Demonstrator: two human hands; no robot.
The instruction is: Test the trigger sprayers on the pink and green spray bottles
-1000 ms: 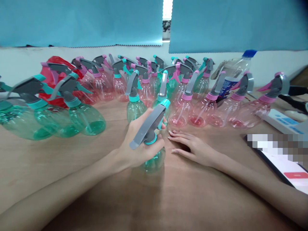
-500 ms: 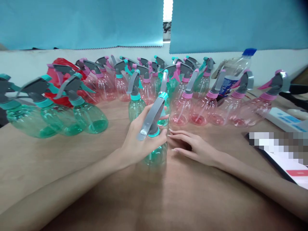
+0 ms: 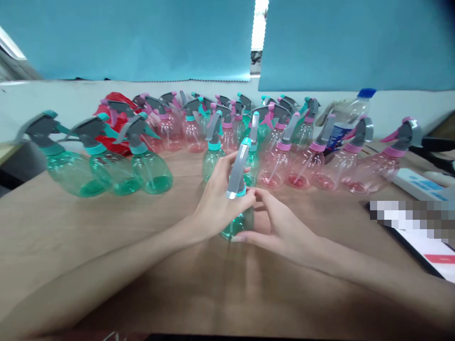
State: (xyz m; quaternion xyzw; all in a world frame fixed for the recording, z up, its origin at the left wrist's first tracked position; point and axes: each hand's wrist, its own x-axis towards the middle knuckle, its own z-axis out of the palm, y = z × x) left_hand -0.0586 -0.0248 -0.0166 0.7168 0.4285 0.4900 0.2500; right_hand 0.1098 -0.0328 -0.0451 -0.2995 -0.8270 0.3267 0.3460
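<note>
In the middle of the head view a green spray bottle (image 3: 232,228) with a grey trigger head and turquoise collar stands nearly upright. My left hand (image 3: 222,201) is wrapped round its neck and spray head from the left. My right hand (image 3: 280,218) grips the bottle's body from the right, thumb low on the near side and fingers on the far right side, partly hidden. Just behind stand two more green spray bottles, one of them at the left (image 3: 212,161). A row of pink spray bottles (image 3: 275,168) extends to the right of these.
Green spray bottles (image 3: 152,173) line up at the left, near a red plastic bag (image 3: 119,137). More pink and green ones crowd the back by the wall. At the right are a large blue-capped bottle (image 3: 350,116), a white-and-blue box (image 3: 419,182) and a dark-edged tablet or phone (image 3: 398,237).
My right hand has moved left and closed on the green spray bottle. My left hand still holds it. The camera view has shifted, so the scene sits a little farther right and lower.
</note>
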